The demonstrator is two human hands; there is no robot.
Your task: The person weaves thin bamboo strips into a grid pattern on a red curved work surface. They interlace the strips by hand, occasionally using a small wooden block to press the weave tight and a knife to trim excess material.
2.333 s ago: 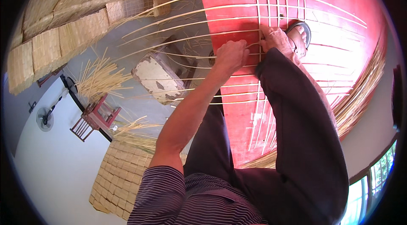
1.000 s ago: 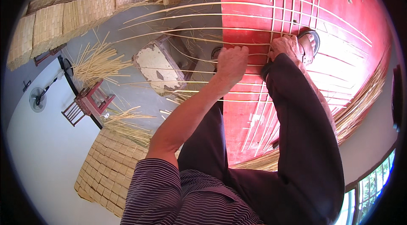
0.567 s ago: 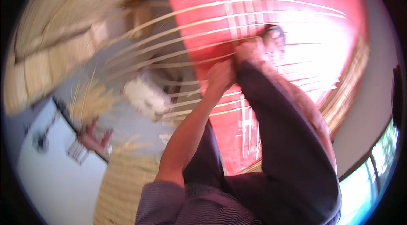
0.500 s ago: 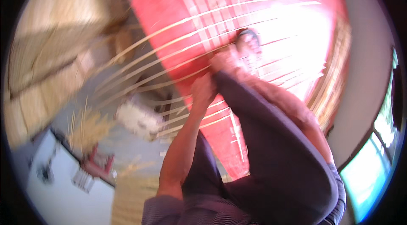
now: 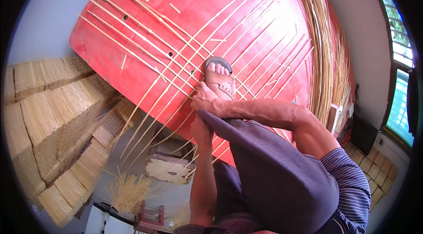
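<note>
My right foot in a brown sandal presses on crossing pale strips, which look like split bamboo or cane, on a large red board. Beside the sandal's heel my right hand is closed, its fingers curled at the strips; what they grip is hidden. Just nearer, at the tip of the dark trouser cuff, my left hand is closed too. Its fingertips and anything in them are out of sight. Several strips run past both hands and stick out over the board's left edge.
A long bundle of thin strips lies along the board's right side. Stacked woven, straw-coloured bundles stand at the left. Below the board's edge are a worn whitish block, loose strips and a small red stool.
The view has swung and steadied, bringing more of the board and its far crossing strips into sight. Both hands remain close together beside the sandalled foot.
</note>
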